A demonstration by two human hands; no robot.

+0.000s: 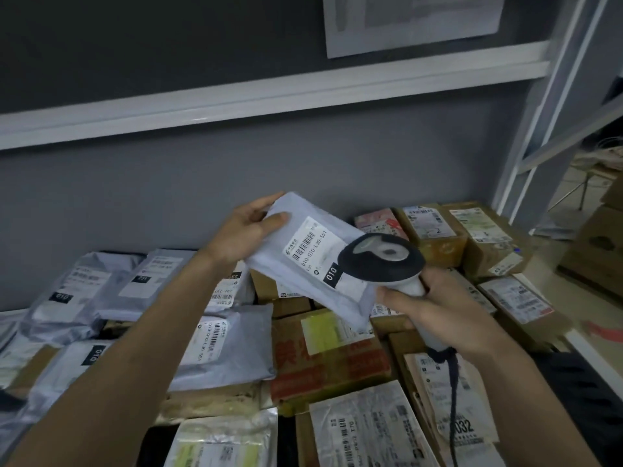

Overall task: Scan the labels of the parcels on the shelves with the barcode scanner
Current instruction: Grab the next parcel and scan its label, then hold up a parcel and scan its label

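My left hand (247, 234) grips the upper left end of a grey poly-mailer parcel (303, 288), lifted above the shelf and tilted, its white label (312, 247) with a barcode and "010" facing me. In my right hand (445, 315) I hold the white handle of a barcode scanner (381, 259). Its black head sits right over the lower right part of the label. The scanner's dark cable (453, 399) hangs down from the handle.
The shelf holds many parcels: grey mailers (101, 288) at the left, brown cartons (337, 358) in the middle and at the right (488, 241). A grey back wall and a white upper shelf rail (269, 92) lie behind. A white upright (546, 136) stands at the right.
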